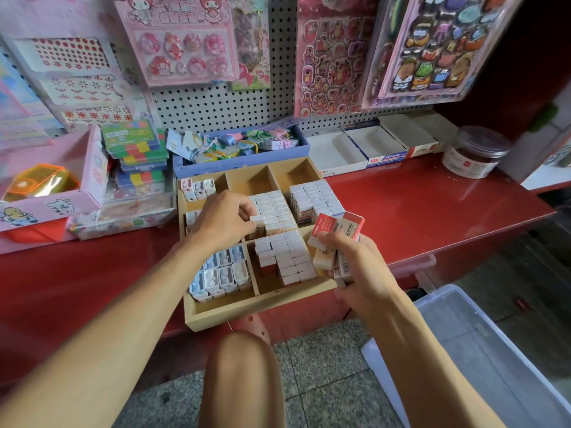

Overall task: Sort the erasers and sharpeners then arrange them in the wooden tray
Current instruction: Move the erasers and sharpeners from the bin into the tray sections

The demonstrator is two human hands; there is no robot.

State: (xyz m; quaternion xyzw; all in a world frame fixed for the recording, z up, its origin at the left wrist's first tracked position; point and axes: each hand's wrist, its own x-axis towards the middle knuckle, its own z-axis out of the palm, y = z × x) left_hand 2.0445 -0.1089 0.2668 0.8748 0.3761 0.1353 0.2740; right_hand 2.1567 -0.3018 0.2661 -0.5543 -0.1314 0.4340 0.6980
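Observation:
A wooden tray (247, 307) with several compartments sits on the red shelf. White erasers stand packed in its middle compartment (273, 208), its right compartment (315, 196) and its front centre compartment (287, 257). Sharpeners fill the front left compartment (221, 273), and a few more stand at the back left (197, 188). My left hand (222, 220) pinches one white eraser (257, 218) at the edge of the middle compartment. My right hand (355, 267) grips a bunch of red-and-white sleeved erasers (333, 239) over the tray's right side.
A purple box of clips (241, 146) stands behind the tray. Empty white cartons (364, 146) and a clear jar (475, 152) stand to the right. Pink boxes (52, 186) and colourful cases (139, 156) crowd the left. A clear plastic bin (482, 344) sits on the floor at right. My knee (241, 378) is below the tray.

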